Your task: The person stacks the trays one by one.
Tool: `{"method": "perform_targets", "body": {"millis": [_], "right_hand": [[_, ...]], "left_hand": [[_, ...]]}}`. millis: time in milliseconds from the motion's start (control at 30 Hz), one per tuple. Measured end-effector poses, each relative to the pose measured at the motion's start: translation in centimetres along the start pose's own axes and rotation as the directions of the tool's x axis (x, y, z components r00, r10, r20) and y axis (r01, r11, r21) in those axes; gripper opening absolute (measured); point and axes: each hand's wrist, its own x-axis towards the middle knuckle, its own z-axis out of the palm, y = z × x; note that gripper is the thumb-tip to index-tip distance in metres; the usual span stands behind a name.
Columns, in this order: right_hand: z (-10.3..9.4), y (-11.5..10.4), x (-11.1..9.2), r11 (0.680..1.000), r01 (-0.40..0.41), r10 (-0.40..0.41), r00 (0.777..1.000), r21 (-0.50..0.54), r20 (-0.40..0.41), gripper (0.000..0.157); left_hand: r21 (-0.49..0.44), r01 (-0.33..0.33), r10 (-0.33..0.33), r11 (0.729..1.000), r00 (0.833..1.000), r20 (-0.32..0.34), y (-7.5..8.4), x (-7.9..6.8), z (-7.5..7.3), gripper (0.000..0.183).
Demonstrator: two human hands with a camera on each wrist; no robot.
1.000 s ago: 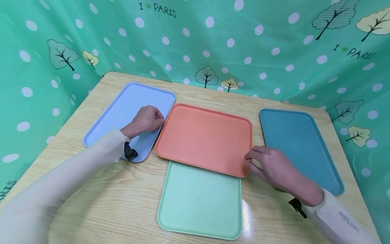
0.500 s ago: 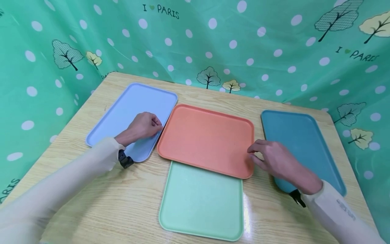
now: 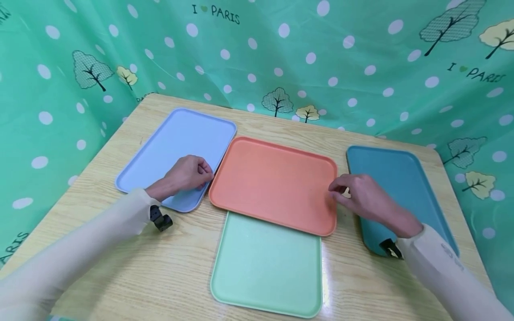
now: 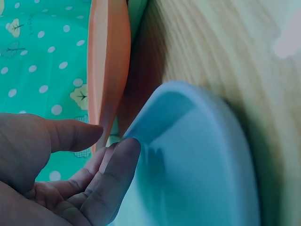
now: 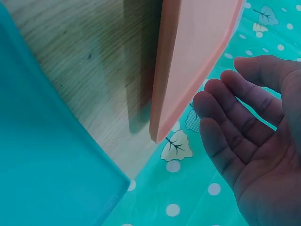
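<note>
An orange tray (image 3: 273, 183) lies in the middle of the table, its front part overlapping the back of a mint green tray (image 3: 269, 267). My left hand (image 3: 188, 174) is at the orange tray's left edge, over a lavender-blue tray (image 3: 192, 133). In the left wrist view, its thumb and loosely bent fingers (image 4: 115, 176) are apart, tips close by the orange rim. At the orange tray's right edge is my right hand (image 3: 359, 194), above the near side of a teal tray (image 3: 385, 174). The right wrist view shows its relaxed fingers (image 5: 221, 141) holding nothing.
The trays rest on a light wooden table (image 3: 160, 263). A green dotted cloth (image 3: 241, 40) with tree prints hangs behind and along both sides. A strip of wood (image 3: 341, 156) separates the orange and teal trays.
My left hand has moved toward the front along the orange tray's left edge. The right hand has shifted toward the back along its right edge. The trays keep their places.
</note>
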Motion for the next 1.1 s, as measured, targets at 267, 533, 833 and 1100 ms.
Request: {"method": "perform_targets", "body": {"millis": [267,533,833,1100], "right_hand": [[-0.1,1.5,1.2,0.996,-0.079,0.078,0.996,0.032,0.048,0.012],[0.0,3.0,1.8,0.991,-0.115,0.111,0.992,0.071,0.055,0.011],[0.1,4.1,2.5,0.985,-0.158,0.153,0.986,0.067,0.067,0.012],[0.0,5.3,3.0,0.974,-0.211,0.205,0.975,0.082,0.080,0.013]], "left_hand": [[-0.085,0.019,-0.015,0.996,0.999,0.050,-0.7,-0.8,0.5,0.017],[-0.076,0.009,-0.005,0.997,0.998,0.056,-1.2,-1.6,0.6,0.017],[-0.163,0.040,-0.025,0.986,0.995,0.095,-1.1,-2.5,0.8,0.017],[-0.269,0.048,-0.009,0.962,0.989,0.145,-1.1,-3.0,0.8,0.022]]}}
